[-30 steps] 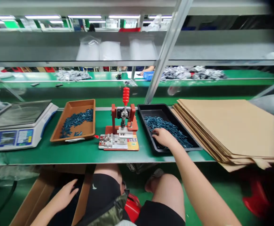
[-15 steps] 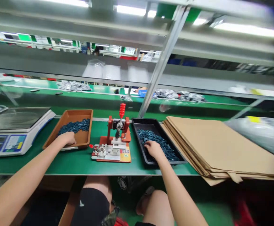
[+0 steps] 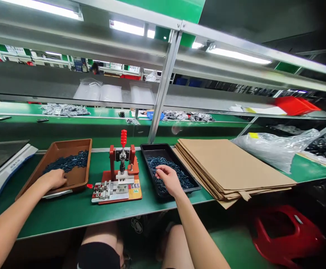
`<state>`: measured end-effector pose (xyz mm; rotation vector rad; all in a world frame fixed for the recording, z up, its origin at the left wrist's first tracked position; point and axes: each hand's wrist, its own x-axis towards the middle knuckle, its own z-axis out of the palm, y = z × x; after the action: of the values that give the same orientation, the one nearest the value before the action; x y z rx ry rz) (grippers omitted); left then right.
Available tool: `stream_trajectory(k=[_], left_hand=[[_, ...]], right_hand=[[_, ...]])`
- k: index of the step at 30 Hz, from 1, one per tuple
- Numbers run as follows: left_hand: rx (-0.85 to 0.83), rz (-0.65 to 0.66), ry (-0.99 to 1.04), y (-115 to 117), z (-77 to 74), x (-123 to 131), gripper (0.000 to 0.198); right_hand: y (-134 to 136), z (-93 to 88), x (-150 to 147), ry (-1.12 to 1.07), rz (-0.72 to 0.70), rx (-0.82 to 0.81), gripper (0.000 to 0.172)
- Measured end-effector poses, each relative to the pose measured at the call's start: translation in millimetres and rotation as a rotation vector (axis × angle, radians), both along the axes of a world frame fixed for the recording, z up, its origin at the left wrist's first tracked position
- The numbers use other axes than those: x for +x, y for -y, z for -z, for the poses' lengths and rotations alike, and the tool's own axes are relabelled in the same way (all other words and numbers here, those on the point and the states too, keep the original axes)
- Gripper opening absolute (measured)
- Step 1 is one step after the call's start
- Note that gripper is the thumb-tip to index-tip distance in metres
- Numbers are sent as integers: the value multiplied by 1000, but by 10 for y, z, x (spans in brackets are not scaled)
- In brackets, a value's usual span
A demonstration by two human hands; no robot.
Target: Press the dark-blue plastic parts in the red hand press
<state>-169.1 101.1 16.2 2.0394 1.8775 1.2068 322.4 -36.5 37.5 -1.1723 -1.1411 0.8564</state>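
Nearest, by the counter's (image 3: 78, 213) front edge toward its left end, the left hand (image 3: 53, 179) reaches over the near rim of a brown tray (image 3: 76, 180), fingers curled downward; whether its grip is clenched on a piece or released, I cannot tell. Right of the press, the right hand (image 3: 168, 178) is over a black tray (image 3: 157, 151), thumb and fingertips drawn together; whether that grip has a piece in it is also unclear.

Between the trays, near the front edge, stands a hand press (image 3: 122, 164) with its red lever upright. Judging by the trays, the work is under way and much is left: dark blue pieces (image 3: 70, 163) lie loose toward the brown tray's far side, with bare floor beside them, and thin dark strips (image 3: 185, 180) heap the black tray. No piece shows plainly in the press, and nothing marks how many are done.

Farther along, the left edge of the view cuts off a scale (image 3: 6, 160). Cardboard sheets (image 3: 221, 160) lie right of the black tray, overhanging the front edge; a clear bag (image 3: 272, 147) sits behind, its contents hard to identify. Beyond the back edge, wrapped heaps (image 3: 64, 110) are too small to make out.
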Motion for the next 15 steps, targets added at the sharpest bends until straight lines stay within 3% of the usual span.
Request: stream_trajectory(k=[3, 7, 11, 15], left_hand=[[-89, 108, -174, 62, -254, 1, 20], [104, 241, -111, 473, -455, 461, 34], [-62, 466, -63, 928, -328, 1120, 33], [-212, 493, -65, 1004, -108, 1565, 25]], right_hand=[[166, 90, -331, 52, -104, 12, 26], [213, 386, -723, 128, -100, 24, 22], [114, 697, -881, -49, -74, -79, 28], [78, 818, -882, -153, -85, -149, 30]])
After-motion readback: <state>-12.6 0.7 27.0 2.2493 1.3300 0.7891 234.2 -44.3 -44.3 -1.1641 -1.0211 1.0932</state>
